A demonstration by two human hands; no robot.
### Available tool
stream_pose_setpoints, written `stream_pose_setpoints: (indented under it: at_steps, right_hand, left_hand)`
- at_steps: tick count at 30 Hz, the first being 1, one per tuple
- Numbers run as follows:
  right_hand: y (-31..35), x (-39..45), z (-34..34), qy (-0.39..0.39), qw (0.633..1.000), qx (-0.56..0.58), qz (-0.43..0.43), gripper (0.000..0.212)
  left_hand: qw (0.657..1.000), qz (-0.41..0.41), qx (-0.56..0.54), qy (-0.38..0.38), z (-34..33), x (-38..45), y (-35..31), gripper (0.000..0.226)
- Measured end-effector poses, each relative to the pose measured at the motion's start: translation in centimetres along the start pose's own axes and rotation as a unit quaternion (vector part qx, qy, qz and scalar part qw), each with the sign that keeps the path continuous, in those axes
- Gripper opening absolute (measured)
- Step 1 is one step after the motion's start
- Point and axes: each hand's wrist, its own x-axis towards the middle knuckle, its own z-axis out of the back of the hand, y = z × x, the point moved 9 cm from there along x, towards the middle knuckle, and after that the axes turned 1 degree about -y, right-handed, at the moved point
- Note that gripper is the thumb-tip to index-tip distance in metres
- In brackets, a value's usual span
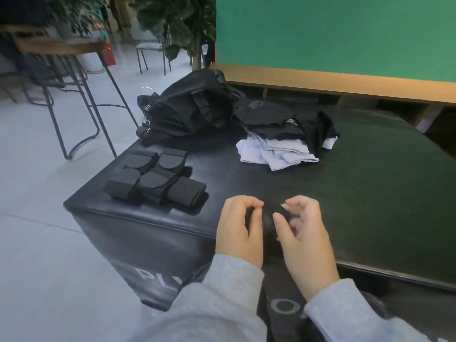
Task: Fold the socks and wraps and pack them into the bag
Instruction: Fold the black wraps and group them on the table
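Already the folded wraps (pixel 155 178) lie in a group at the left on the table (pixel 370 183), while the bag (pixel 187 107) behind holds nothing visible and the socks (pixel 283 141) are piled to its right, unfolded — so most work remains. Left hand (pixel 240 228) and right hand (pixel 304 233) pinch a dark sock (pixel 267 219) near the front edge; the table side reads only "PL" and "O".
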Motion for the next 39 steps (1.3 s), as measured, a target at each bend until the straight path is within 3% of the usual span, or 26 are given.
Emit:
stream_pose_setpoints:
  at_steps: [5, 8, 11, 14, 17, 21, 26, 33, 39]
  right_hand:
    - [1.5, 0.0, -3.7, 0.079, 0.983, -0.117, 0.116, 0.033]
    - [1.1, -0.1, -5.9, 0.133, 0.966, -0.185, 0.124, 0.038]
    - [1.2, 0.4, -7.4, 0.146, 0.937, -0.285, 0.138, 0.042]
    - [1.2, 1.1, -8.1, 0.121, 0.925, -0.333, 0.136, 0.038]
    - [1.5, 2.0, -8.6, 0.096, 0.927, -0.337, 0.135, 0.036]
    - [1.0, 3.2, -9.6, 0.151, 0.920, -0.344, 0.110, 0.043]
    - [2.0, 3.5, -10.1, 0.145, 0.935, -0.290, 0.140, 0.032]
    - [3.0, 3.7, -9.4, 0.065, 0.984, -0.114, 0.120, 0.035]
    - [4.8, 3.5, -12.3, 0.121, 0.975, -0.097, 0.161, 0.037]
  left_hand:
    - [0.997, -0.042, 0.039, -0.042, 1.9, 1.3, 1.5, 0.015]
    - [0.997, -0.044, 0.066, -0.021, 2.1, 1.9, 2.9, 0.029]
    - [0.992, -0.066, 0.105, -0.020, 2.7, 2.4, 3.5, 0.030]
    - [0.977, -0.124, 0.162, -0.068, 4.6, 3.0, 2.9, 0.021]
    - [0.947, -0.143, 0.255, -0.130, 6.9, 3.1, 2.7, 0.018]
    - [0.933, -0.104, 0.304, -0.159, 8.6, 3.1, 4.8, 0.022]
    - [0.946, -0.066, 0.274, -0.157, 8.9, 3.0, 6.8, 0.025]
    - [0.958, -0.074, 0.234, -0.150, 8.8, 2.9, 6.8, 0.026]
    - [0.967, -0.050, 0.139, -0.206, 9.8, 2.6, 7.3, 0.022]
